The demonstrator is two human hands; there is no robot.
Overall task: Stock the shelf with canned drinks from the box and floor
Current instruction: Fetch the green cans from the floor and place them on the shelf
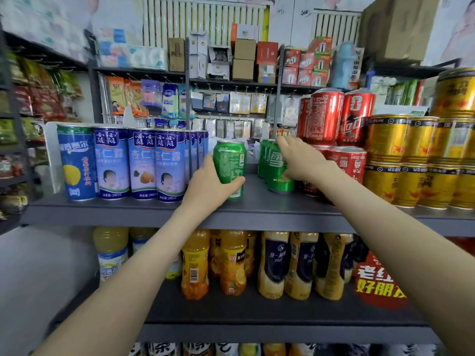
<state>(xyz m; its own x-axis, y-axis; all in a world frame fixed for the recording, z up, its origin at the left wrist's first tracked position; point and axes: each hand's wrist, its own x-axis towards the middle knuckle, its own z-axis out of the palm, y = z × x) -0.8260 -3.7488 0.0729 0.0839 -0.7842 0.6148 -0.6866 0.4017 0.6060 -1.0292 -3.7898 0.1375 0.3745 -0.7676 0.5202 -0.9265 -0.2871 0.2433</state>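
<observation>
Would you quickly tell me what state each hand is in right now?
Left hand: closed around a green can on the shelf.
Right hand: on the front can of the green row; grip cannot be told.

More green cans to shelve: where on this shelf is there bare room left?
Bare shelf shows between the green can in the left hand and the green row, plus the front strip along the edge. Blue cans pack the left; stacked red cans and gold cans crowd the right.
</observation>
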